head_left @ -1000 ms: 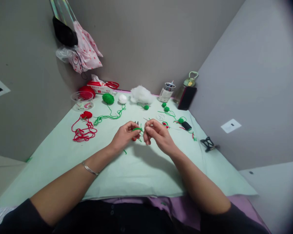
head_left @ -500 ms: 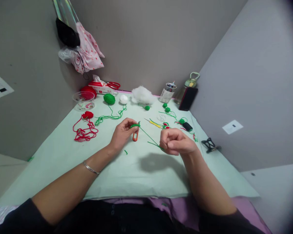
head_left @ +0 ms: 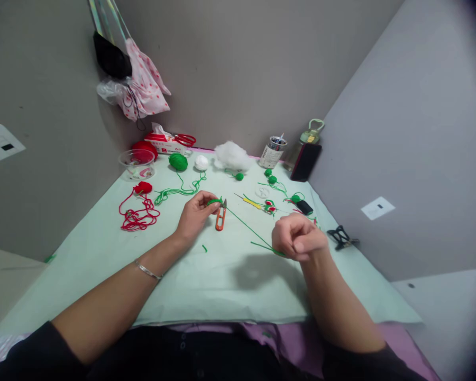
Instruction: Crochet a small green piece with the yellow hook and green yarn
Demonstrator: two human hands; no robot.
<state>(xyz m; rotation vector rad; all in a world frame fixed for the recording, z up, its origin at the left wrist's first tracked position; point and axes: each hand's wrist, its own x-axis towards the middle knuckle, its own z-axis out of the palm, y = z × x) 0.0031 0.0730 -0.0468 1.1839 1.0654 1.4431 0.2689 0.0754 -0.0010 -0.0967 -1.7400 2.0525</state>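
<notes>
Well, pale cloth [head_left: 206, 296] under taut yarn [head_left: 249, 228] — grey walls [head_left: 222, 63]

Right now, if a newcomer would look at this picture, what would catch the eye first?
Probably the green strand, stretched straight between the left hand, which pinches a small green piece, and the closed right hand. After that, the eye may go to the loose red yarn on the left side of the table and the fluffy white clump near its far edge.
</notes>
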